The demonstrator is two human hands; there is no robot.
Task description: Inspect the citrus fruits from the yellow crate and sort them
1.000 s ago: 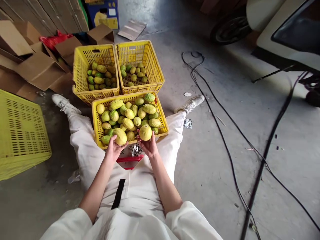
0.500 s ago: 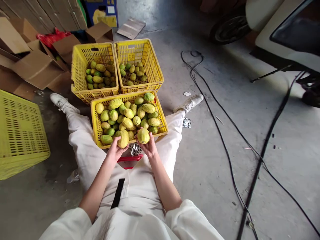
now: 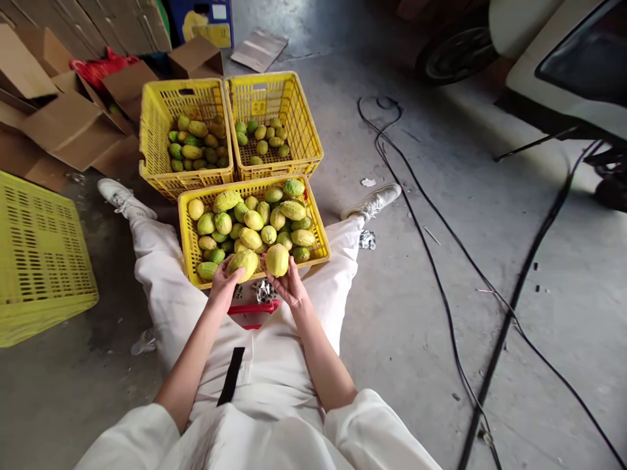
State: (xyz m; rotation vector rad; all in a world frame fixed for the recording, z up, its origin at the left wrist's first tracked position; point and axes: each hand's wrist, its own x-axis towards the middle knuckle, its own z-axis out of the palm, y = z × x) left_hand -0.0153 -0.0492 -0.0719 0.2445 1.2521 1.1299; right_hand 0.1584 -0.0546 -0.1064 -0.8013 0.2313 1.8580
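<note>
My left hand (image 3: 225, 282) is closed round a bumpy yellow-green oval fruit (image 3: 243, 264), which lies tilted over the near rim of the shallow crate. A smoother, rounder yellow fruit (image 3: 277, 260) is in my right hand (image 3: 290, 283), its fingers wrapped beneath and beside it. Just beyond both hands, the shallow yellow crate (image 3: 319, 236) rests between my legs, full of similar green and yellow fruits (image 3: 251, 239). I cannot make out the exact kind of fruit.
Behind it stand two deeper yellow crates, the left crate (image 3: 161, 166) and the right crate (image 3: 307, 147), each partly filled with fruit. Cardboard boxes (image 3: 73, 134) and a yellow-green crate (image 3: 44, 261) are on the left. Black cables (image 3: 443, 287) cross the floor near a parked vehicle (image 3: 553, 78).
The fruit in my left hand has turned from upright to slanting sideways. The right-hand fruit has rotated, showing a smoother yellow side, and moved slightly left.
</note>
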